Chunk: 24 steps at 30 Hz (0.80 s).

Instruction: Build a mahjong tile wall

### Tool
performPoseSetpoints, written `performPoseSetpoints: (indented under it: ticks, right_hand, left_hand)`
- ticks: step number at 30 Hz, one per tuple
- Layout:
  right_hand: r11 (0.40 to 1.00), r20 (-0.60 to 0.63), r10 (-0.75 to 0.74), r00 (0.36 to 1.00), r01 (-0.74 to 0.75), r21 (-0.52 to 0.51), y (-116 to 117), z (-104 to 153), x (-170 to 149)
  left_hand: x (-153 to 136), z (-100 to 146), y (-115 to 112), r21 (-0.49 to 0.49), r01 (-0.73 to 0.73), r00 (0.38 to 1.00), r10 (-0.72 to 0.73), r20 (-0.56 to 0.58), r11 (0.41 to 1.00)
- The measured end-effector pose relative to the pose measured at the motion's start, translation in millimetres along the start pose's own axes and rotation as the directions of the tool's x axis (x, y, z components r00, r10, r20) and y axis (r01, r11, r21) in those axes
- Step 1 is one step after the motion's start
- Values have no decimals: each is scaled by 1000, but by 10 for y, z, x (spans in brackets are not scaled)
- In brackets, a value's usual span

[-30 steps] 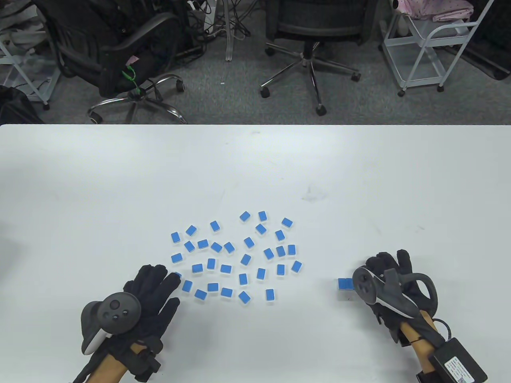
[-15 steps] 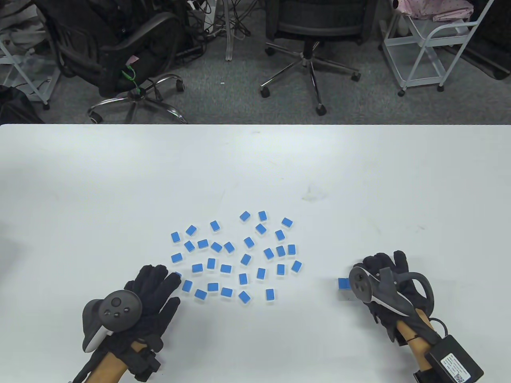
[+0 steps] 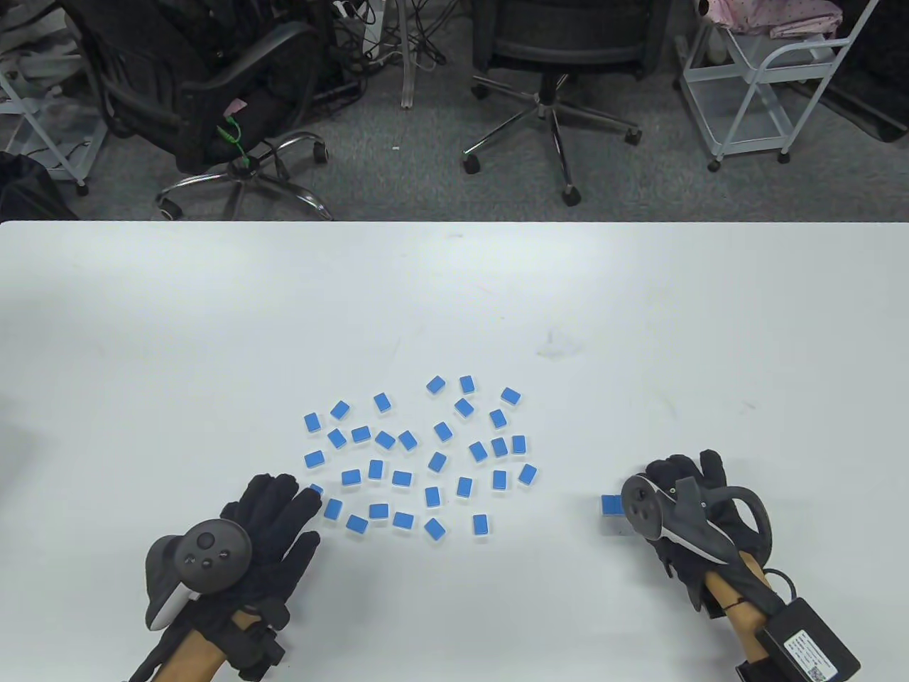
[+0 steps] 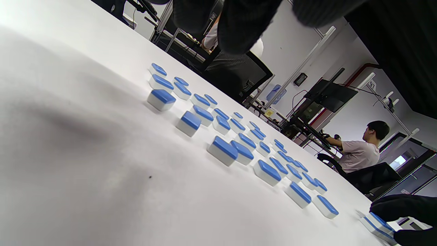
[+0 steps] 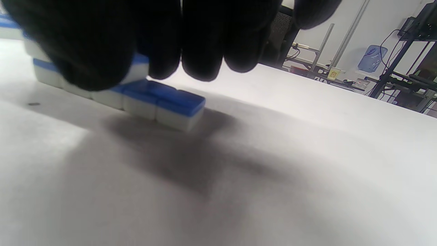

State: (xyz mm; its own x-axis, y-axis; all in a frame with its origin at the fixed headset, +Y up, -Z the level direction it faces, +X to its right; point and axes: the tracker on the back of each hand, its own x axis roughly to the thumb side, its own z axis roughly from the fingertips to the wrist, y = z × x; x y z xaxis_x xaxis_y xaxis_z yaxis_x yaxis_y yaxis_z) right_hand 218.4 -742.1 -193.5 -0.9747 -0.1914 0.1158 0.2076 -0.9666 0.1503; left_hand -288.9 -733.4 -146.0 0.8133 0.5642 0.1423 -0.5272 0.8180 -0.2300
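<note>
The right hand (image 3: 685, 497) and its tracker (image 3: 653, 508) cover most of the tile row (image 5: 150, 97); only the row's left end (image 3: 611, 506) shows from above. Whether the fingers (image 5: 201, 41) grip a tile cannot be determined. The row's far end is blurred.

White table (image 3: 454, 298), grey carpet (image 3: 426, 163), black office chairs (image 3: 550, 42), white metal cart (image 3: 760, 85) at right

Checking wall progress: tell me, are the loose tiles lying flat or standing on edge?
Flat. The scattered tiles lie blue side up on the table.
</note>
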Motion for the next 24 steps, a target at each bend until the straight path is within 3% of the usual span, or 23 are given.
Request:
performPoseSetpoints:
  ticks: [19,24]
  right_hand:
    - [998,-5,-61,998,61,-3,-55,30,-56]
    - [984,8,-147,989,148,-95,-178,83,-25]
  left_hand:
    - [2,6,8,5,4,1000,-4,-1,1000]
    - [5,4,10,13,7,1000,-7,4,1000]
